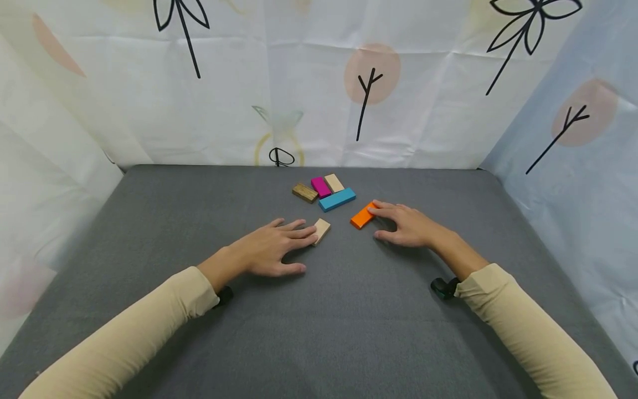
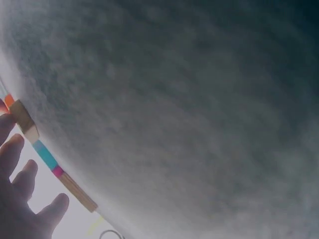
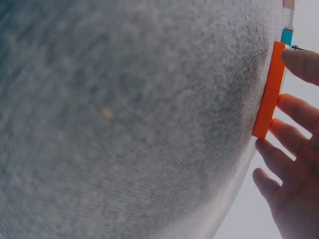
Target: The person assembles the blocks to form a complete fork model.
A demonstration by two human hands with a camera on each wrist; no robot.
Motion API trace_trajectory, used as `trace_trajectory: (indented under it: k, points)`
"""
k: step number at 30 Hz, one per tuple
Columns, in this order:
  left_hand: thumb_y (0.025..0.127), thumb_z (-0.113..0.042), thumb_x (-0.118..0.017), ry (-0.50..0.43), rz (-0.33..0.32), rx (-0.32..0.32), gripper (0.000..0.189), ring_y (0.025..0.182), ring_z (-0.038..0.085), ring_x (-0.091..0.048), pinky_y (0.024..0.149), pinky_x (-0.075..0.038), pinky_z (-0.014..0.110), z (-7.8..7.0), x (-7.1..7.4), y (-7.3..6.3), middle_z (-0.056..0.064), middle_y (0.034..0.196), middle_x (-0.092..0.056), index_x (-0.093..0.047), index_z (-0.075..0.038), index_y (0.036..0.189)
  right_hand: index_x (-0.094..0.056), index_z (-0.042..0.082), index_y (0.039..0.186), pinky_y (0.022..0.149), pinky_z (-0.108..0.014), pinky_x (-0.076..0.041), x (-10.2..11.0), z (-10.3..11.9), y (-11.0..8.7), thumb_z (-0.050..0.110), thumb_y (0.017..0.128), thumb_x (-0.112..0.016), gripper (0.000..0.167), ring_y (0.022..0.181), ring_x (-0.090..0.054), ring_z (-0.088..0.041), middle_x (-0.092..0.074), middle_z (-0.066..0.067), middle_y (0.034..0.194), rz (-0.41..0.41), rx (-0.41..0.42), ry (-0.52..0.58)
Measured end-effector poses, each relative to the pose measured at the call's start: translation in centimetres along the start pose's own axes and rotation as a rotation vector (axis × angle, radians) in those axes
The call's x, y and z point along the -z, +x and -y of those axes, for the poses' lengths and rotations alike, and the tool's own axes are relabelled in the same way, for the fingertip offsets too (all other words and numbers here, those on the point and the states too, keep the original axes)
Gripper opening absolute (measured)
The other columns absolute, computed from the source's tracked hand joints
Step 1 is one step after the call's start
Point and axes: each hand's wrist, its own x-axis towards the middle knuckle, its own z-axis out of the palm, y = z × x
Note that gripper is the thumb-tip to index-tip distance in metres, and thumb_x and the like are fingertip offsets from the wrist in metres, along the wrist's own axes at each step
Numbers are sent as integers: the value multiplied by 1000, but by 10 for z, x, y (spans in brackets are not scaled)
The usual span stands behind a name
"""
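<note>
Near the middle of the grey table in the head view, my left hand (image 1: 269, 249) has its fingers spread and fairly straight. Its fingertips touch a pale wooden block (image 1: 323, 229), while the thumb stands apart from it. To the right, my right hand (image 1: 411, 224) lays its outstretched fingertips on the far end of an orange block (image 1: 361, 218). The right thumb is away from that block. In the right wrist view the orange block (image 3: 269, 92) shows its long side beside the fingers. The left wrist view shows the pale block (image 2: 23, 118) beyond the fingertips.
Just behind the hands lie a blue block (image 1: 337, 199), a magenta block (image 1: 321, 187), another pale block (image 1: 334, 183) and a brown wood-grained block (image 1: 305, 193), close together. Patterned white cloth (image 1: 309, 83) hangs behind the table (image 1: 309, 343) and along its sides.
</note>
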Motion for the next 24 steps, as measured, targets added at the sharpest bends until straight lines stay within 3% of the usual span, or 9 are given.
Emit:
trace_trajectory:
  k: [9,24]
  points:
    - [98,-59,-48,21,17,-34,73,151,27,-20,115,-20,62,-14,1,6,1,163,-26,-33,-19,157,-41,4,151,113,-64,-23,0,5,4,27,95,-65,66,139,-34,-49,-30,-20,159,15,6,-6]
    - [98,-62,-45,50,49,-35,74,152,25,-17,115,-21,60,-26,0,14,-2,164,-21,-29,-22,158,-41,5,152,112,-64,-24,-3,11,9,28,95,-65,66,139,-36,-47,-29,-19,160,30,5,-13]
